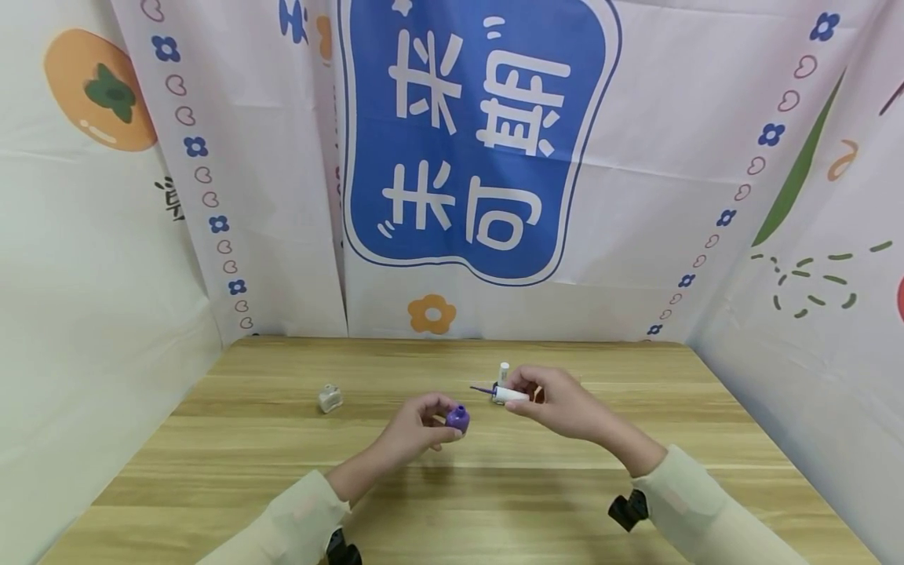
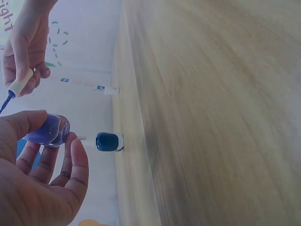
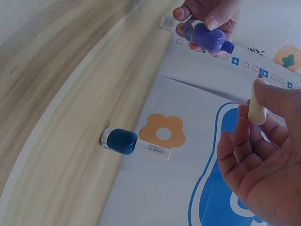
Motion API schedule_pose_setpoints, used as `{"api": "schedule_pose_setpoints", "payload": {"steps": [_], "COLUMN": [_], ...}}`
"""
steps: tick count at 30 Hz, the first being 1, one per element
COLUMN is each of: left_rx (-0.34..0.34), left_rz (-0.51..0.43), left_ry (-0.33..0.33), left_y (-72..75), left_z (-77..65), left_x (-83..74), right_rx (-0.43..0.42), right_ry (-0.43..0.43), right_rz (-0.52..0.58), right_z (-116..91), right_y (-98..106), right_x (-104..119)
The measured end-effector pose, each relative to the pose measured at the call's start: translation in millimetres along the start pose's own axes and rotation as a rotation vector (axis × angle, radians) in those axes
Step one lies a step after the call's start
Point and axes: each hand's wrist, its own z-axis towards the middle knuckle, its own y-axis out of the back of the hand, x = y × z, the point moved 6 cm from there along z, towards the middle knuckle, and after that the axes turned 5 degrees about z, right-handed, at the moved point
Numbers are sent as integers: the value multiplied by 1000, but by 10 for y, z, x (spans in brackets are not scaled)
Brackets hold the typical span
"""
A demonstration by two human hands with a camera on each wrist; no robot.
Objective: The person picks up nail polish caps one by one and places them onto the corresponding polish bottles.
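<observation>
My left hand (image 1: 422, 424) holds a small nail polish bottle (image 1: 457, 420) of purple polish between thumb and fingers. Its neck is uncapped, and the threaded mouth (image 3: 228, 47) shows in the right wrist view. To the right and slightly higher, my right hand (image 1: 558, 400) pinches the white cap (image 1: 512, 395). A thin brush (image 1: 483, 389) coated in purple sticks out of this cap toward the left, apart from the bottle. Partly behind the right hand in the head view, a teal nail polish bottle (image 3: 121, 141) with a white cap (image 3: 155, 150) stands upright on the table.
A small clear glass bottle (image 1: 329, 398) sits on the wooden table (image 1: 282, 471) toward the left. Printed white cloth (image 1: 636, 235) hangs behind the table's back edge and along both sides. Black wrist cameras (image 1: 628, 510) are strapped near the sleeves.
</observation>
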Motion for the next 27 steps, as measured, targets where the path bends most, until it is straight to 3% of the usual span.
{"api": "schedule_pose_setpoints", "payload": {"steps": [10, 27], "left_rx": [12, 25], "left_rz": [-16, -30], "left_ry": [-7, -9], "left_y": [-22, -33], "left_z": [-35, -54], "left_x": [-8, -12], "right_rx": [33, 74], "right_ry": [74, 91], "right_rz": [-58, -145], "right_z": [17, 39], "right_y": [-43, -70], "right_x": [57, 109]}}
